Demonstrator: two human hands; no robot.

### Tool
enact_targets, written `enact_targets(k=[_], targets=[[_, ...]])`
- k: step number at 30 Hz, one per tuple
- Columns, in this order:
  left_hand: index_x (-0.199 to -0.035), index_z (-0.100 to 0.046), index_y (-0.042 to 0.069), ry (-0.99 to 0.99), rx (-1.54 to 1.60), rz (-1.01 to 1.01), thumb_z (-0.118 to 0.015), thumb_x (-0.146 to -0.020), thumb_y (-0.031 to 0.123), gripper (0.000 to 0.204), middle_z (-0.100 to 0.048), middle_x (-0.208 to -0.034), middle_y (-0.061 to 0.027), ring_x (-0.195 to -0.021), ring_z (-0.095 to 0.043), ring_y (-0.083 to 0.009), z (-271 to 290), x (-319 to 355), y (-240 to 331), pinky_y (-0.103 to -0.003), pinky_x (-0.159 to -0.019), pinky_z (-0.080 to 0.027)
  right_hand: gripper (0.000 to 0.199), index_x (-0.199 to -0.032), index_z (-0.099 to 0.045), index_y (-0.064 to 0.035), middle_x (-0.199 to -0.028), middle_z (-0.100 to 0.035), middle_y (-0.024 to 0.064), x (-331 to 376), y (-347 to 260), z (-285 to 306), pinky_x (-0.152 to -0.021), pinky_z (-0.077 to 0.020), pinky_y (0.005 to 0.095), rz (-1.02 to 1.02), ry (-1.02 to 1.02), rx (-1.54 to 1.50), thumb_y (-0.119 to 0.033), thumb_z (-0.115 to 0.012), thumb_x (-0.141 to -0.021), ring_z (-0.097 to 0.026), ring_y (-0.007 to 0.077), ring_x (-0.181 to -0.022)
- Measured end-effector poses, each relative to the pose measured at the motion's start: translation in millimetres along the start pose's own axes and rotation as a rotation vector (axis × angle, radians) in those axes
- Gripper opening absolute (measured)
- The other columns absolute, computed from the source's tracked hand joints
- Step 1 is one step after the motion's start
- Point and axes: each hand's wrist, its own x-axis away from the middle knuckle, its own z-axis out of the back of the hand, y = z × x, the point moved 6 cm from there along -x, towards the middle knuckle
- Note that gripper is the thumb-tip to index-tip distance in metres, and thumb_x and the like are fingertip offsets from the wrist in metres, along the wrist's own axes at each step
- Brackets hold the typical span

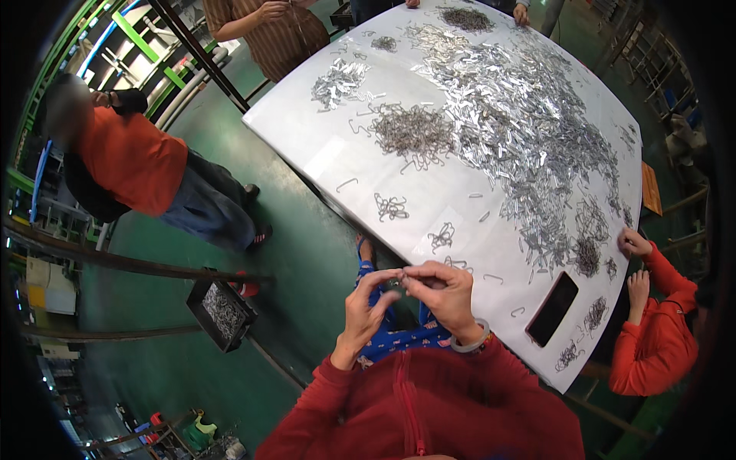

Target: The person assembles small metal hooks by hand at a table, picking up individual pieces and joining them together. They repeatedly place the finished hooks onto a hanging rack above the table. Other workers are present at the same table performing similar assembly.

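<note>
My left hand [362,308] and my right hand [451,297] meet in front of my body, just off the near edge of the white-covered table [452,234]. Their fingertips are pinched together around something small and dark, too small to make out. Just past my hands, small clusters of bent wire hooks [441,236] lie on the table. A larger heap of wire hooks [410,132] sits farther off, beside a broad spread of shiny flat metal pieces [529,115]. One single hook [517,312] rests right of my right hand.
A dark phone [552,309] lies near the table's right corner. At the right, a person in red [659,337] has hands by the table edge; others stand at the far side. A person in orange [134,165] stands left. Below is a black bin [230,345] of metal pieces.
</note>
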Motion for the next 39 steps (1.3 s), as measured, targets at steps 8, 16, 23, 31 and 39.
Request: enact_targets(k=[8, 16, 23, 31, 39], targets=[[-0.096, -0.072, 0.0, 0.023, -0.457, -0.105, -0.064, -0.09, 0.015, 0.018, -0.07, -0.088, -0.0169, -0.076, -0.067, -0.0248, -4, -158, -72, -0.033, -0.069, -0.051, 0.016, -0.097, -0.072, 0.0036, -0.086, -0.069, 0.0064, -2, 4, -1, -0.068, -0.0521, 0.02, -0.01, -0.112, -0.037, 0.008, -0.068, -0.082, -0.064, 0.0078, -0.076], [-0.093, -0.065, 0.002, -0.169, -0.948, -0.24, -0.062, -0.086, 0.013, 0.014, -0.062, -0.089, -0.0155, -0.089, -0.062, -0.0328, -76, -227, -113, -0.044, -0.078, -0.051, 0.017, -0.097, -0.072, 0.0031, -0.084, -0.069, 0.0065, 3, 6, -6, -0.065, -0.0494, 0.0198, 0.021, -0.137, 0.044, 0.008, -0.069, -0.082, -0.062, 0.008, -0.073], [-0.097, -0.06, -0.001, -0.104, -0.492, -0.253, -0.057, -0.091, 0.007, 0.01, -0.062, -0.094, -0.0173, -0.087, -0.062, -0.0313, -24, -150, -27, -0.037, -0.077, -0.051, 0.017, -0.101, -0.073, 0.0009, -0.084, -0.069, 0.006, 9, 5, -9, -0.067, -0.0506, 0.0203, 0.038, -0.131, 0.07, 0.003, -0.067, -0.085, -0.063, 0.0081, -0.076], [-0.094, -0.062, 0.0, -0.102, 0.273, 0.149, -0.063, -0.09, 0.001, 0.004, -0.064, -0.096, -0.0085, -0.091, -0.06, -0.0161, 20, -21, 41, -0.028, -0.085, -0.047, 0.019, -0.102, -0.072, 0.0023, -0.09, -0.068, 0.0073, 15, 1, -10, -0.072, -0.0528, 0.0219, 0.086, -0.065, 0.024, 0.007, -0.066, -0.085, -0.064, 0.01, -0.08], [-0.096, -0.062, 0.0, -0.052, 0.276, 0.005, -0.065, -0.088, -0.001, 0.009, -0.06, -0.104, -0.0096, -0.097, -0.057, -0.0179, 6, -13, 41, -0.029, -0.087, -0.047, 0.02, -0.1, -0.073, 0.0005, -0.089, -0.069, 0.007, 25, -21, -9, -0.069, -0.0519, 0.0223, 0.23, -0.031, 0.141, 0.009, -0.067, -0.083, -0.064, 0.0105, -0.078]])
